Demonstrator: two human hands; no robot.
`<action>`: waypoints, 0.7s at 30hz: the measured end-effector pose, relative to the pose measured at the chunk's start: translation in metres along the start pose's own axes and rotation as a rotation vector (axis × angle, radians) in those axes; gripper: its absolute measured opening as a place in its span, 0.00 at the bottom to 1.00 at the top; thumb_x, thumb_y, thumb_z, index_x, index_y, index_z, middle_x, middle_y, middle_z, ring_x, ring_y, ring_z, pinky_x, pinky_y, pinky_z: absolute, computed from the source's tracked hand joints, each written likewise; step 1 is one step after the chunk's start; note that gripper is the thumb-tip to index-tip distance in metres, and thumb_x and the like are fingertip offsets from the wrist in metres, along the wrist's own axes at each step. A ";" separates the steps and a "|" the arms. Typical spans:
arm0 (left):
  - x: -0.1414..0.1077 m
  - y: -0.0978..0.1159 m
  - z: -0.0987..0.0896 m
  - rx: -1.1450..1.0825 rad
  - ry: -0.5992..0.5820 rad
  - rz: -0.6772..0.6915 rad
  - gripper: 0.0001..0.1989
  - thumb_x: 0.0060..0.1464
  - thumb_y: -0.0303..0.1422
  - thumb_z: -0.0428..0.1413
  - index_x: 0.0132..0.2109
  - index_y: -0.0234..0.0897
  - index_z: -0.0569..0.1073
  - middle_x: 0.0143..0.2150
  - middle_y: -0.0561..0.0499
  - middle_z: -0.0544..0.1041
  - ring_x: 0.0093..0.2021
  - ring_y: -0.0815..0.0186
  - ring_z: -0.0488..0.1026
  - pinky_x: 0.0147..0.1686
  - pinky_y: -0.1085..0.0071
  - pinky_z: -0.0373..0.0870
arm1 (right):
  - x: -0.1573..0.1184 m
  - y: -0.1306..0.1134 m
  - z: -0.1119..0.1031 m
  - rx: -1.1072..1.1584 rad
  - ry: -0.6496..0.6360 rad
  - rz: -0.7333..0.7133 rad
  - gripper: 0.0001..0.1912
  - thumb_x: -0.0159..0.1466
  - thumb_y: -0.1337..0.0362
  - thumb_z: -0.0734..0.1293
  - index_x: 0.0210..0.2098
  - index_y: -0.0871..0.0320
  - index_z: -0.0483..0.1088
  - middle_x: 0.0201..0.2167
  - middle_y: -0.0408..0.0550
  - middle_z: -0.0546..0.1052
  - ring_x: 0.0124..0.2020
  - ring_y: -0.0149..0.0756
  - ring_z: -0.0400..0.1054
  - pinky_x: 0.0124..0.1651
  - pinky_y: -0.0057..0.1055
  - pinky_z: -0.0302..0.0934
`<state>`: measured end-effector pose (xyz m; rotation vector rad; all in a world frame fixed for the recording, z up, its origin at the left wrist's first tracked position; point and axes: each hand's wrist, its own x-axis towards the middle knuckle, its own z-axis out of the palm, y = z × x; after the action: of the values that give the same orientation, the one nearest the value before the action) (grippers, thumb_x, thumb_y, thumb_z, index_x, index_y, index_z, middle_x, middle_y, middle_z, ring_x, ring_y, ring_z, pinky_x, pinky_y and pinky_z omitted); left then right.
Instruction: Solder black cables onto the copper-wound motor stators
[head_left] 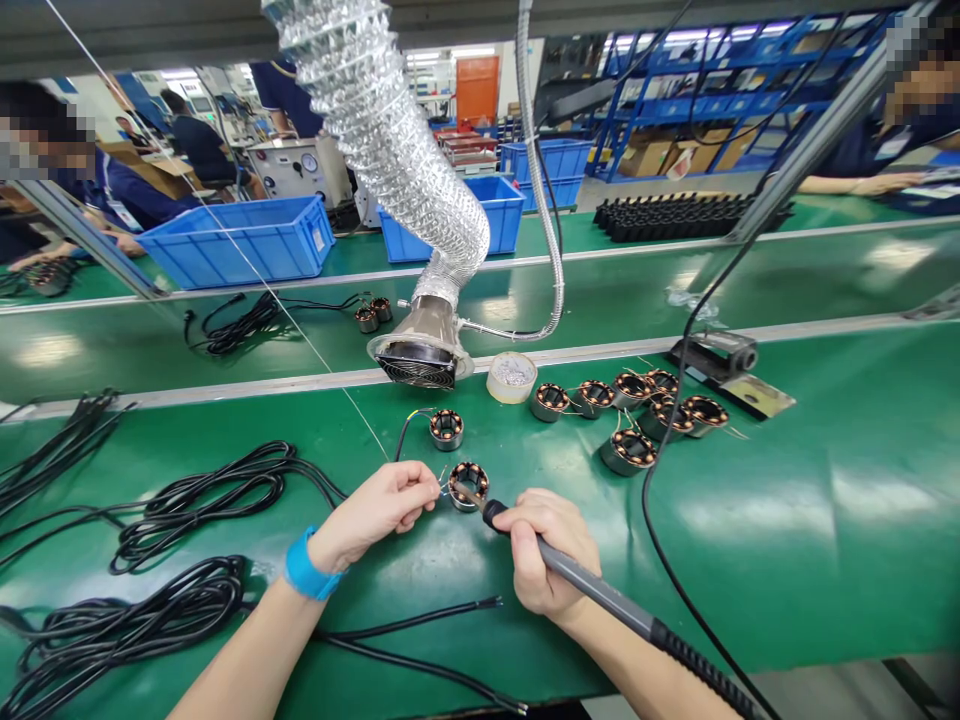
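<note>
My right hand [553,550] is wrapped round the grey handle of a soldering iron [592,583]. The iron's tip reaches the near right rim of a small motor stator [466,487] with copper windings. On the stator's left side, my left hand [396,497], with a blue band at the wrist, pinches a thin wire [442,484] close to the rim. A fine strand [300,325] runs from the upper left down to behind this hand; whether the fingers hold it too, I cannot tell. Just beyond lies a second stator [447,430] with a black cable at its left.
Coiled black cables [202,500] lie at the left, and cable ends [420,640] in front. Several stators [628,452] sit right of a round pot [512,378]. A fume duct [420,345] hangs above; an iron holder [724,355] stands at right. Co-workers sit beyond.
</note>
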<state>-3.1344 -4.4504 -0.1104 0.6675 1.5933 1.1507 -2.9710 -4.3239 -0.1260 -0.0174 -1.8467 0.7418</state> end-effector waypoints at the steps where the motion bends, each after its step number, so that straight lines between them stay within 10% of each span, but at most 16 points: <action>1: 0.000 0.000 0.000 0.000 -0.002 0.000 0.12 0.56 0.39 0.56 0.32 0.34 0.67 0.25 0.57 0.64 0.20 0.76 0.55 0.20 0.76 0.50 | 0.000 -0.001 0.000 -0.004 0.004 0.002 0.10 0.60 0.74 0.59 0.32 0.56 0.69 0.21 0.40 0.73 0.19 0.30 0.66 0.27 0.31 0.62; 21: 0.000 0.002 -0.008 -0.080 -0.015 0.013 0.16 0.49 0.39 0.64 0.35 0.33 0.69 0.23 0.59 0.64 0.19 0.77 0.57 0.20 0.77 0.50 | -0.010 0.006 0.020 -0.177 -0.155 0.403 0.26 0.59 0.71 0.65 0.57 0.53 0.60 0.48 0.52 0.64 0.46 0.41 0.68 0.49 0.41 0.68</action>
<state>-3.1420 -4.4523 -0.1087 0.6335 1.5242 1.2091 -2.9862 -4.3326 -0.1421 -0.4698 -2.0806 0.8702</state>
